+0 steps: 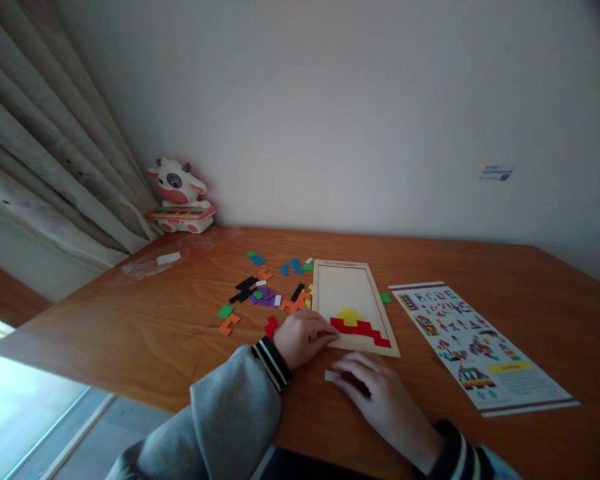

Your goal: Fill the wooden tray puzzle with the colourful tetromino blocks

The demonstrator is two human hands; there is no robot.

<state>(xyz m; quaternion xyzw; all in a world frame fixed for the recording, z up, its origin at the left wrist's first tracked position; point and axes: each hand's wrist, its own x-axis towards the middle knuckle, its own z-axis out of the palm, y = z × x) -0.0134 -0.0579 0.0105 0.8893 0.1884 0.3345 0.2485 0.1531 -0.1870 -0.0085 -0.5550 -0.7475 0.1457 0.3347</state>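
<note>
Left hand (304, 337) seating a red piece (322, 333) at the puzzle tray (321, 287)'s lower-left corner.
Fingers pinched the piece; sliding it flat against the red row (363, 329) would suit. Right hand (377, 393), at five o'clock, lay loosely curled over a white piece (331, 375) on the table (145, 327).

Red and yellow pieces (356, 324) in pale wooden tray (330, 280), grey sleeve (230, 413), striped cuff (273, 363)

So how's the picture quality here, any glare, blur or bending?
Head view: dim and soft overall; bright glare at the lower left beside the curtain; wide-angle bending curves the table edge; small print on the pattern sheet is unreadable.
</note>
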